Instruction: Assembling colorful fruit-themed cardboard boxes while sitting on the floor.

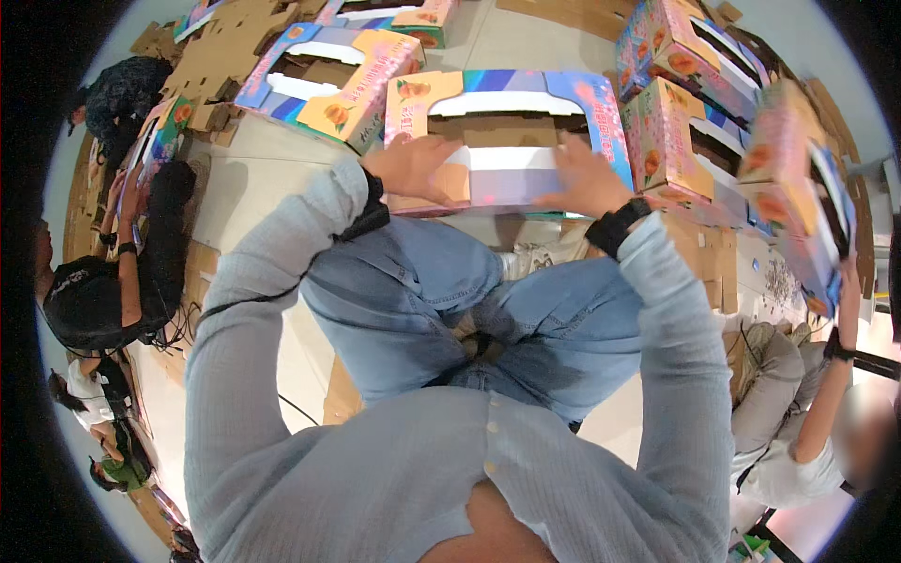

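We see an open-topped carton [511, 161] in pink, blue and orange, its near side partly hidden behind our spread, blurred fingers [574, 159].

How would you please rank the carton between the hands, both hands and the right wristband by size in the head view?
1. Carton
2. Left hand and right hand, too alike to rank
3. Right wristband
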### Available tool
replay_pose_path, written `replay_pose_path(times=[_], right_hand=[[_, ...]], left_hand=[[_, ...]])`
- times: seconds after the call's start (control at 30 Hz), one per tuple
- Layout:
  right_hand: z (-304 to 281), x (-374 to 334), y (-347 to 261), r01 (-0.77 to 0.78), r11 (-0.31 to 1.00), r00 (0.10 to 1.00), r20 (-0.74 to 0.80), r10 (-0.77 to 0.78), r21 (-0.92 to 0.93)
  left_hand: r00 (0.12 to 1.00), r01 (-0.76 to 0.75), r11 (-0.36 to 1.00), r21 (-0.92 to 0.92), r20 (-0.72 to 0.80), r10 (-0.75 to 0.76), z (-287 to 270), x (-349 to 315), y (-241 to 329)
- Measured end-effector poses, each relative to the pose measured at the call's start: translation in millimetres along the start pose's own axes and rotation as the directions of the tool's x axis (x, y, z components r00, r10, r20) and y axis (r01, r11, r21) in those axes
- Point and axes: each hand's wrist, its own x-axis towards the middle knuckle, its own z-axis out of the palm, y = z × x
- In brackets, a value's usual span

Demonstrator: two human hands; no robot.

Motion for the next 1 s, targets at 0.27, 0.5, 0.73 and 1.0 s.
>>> replay_pose_path(times=[0.27,0.5,0.73,1.0], right_hand=[[26.4,14.9,-37.5,0.064,0.995,0.958,-0.285,-0.040,0.075],[33.5,26.0,-31.8,0.132,0.980,0.928,-0.365,-0.069,0.149],[42.7,9.7,-42.9,0.028,0.991,0.898,-0.439,0.032,0.129],[25.2,-29.3,-27.2,-0.029,0.988,0.883,-0.459,0.097,0.154]], left_hand=[[0.988,0.151,0.989,0.002,0.045,-0.151,-13.2,2.7,21.1],[0.984,0.176,0.984,-0.035,0.039,-0.175,-9.4,8.8,19.4],[0.987,0.157,0.983,-0.099,-0.010,-0.159,-4.1,7.5,18.5],[0.988,0.090,0.965,-0.246,-0.101,-0.118,-12.7,12.9,22.8]])
